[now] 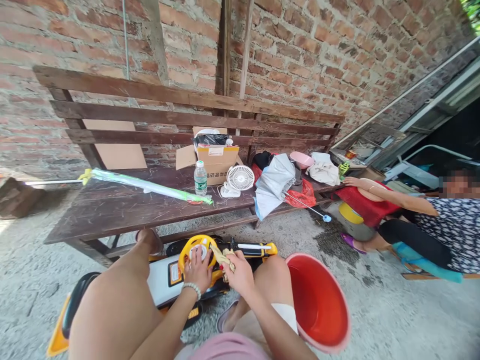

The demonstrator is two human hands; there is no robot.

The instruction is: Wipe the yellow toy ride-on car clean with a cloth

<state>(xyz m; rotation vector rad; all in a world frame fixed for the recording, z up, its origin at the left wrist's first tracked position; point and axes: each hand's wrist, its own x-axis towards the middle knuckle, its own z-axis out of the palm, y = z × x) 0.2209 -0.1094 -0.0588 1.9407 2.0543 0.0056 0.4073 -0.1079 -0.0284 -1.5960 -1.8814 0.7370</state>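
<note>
A toy vehicle with a yellow steering wheel and a white body stands on the ground between my legs. My left hand lies on the wheel's hub with its fingers spread. Just right of it, my right hand is closed around a crumpled beige cloth, whose loose end touches the wheel's right rim.
Behind the toy is a brown wooden bench holding a bottle, a fan, a cardboard box and an umbrella. A red bucket stands by my right knee. A person sits at right.
</note>
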